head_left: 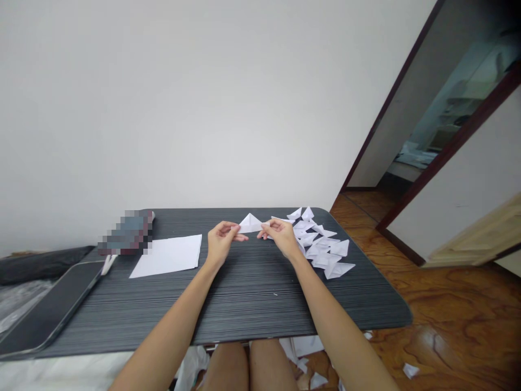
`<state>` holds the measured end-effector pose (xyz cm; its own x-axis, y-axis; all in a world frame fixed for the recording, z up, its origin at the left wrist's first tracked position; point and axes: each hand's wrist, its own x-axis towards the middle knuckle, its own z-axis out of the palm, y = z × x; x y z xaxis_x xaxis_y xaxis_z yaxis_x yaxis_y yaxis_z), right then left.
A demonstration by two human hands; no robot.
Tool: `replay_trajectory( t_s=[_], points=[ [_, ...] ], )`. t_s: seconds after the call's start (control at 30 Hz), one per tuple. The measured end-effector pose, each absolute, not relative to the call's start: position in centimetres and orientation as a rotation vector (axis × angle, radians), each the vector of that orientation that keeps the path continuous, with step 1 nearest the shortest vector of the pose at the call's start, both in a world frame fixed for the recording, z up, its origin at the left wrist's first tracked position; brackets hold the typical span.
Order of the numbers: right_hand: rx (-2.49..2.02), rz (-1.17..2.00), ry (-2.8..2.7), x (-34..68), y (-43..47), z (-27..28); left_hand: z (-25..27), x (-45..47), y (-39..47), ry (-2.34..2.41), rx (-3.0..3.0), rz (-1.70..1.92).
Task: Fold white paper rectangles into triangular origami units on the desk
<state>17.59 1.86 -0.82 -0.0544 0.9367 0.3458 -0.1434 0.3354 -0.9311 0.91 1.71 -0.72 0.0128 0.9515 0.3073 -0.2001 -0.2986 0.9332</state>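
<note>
A small folded white paper boat (250,224) is held up above the dark table, its pointed middle upward. My left hand (222,239) pinches its left end between thumb and fingers. At the opposite end, my right hand (280,234) grips the paper the same way. Just right of my right hand lies a loose pile of several folded paper boats (323,247). To the left of my left hand rests a stack of white paper sheets (169,255).
The dark wood-grain table (248,293) stands against a white wall. A blurred-out object (128,232) and a black flat panel (52,309) lie on the left. Paper scraps (410,370) are on the wooden floor, with a doorway (411,136) at right.
</note>
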Motion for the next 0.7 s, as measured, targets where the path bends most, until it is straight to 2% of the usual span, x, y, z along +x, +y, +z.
replay_trajectory(
  t_s=[0.37,0.7],
  points=[
    [-0.703,1.409,-0.979,18.3,2.8,-1.8,-1.2,0.5,2.4,0.775,1.061,1.393],
    [-0.713,1.576,-1.075,19.6,2.5,-1.5,-1.4,-0.8,2.7,0.780,1.060,1.133]
  ],
)
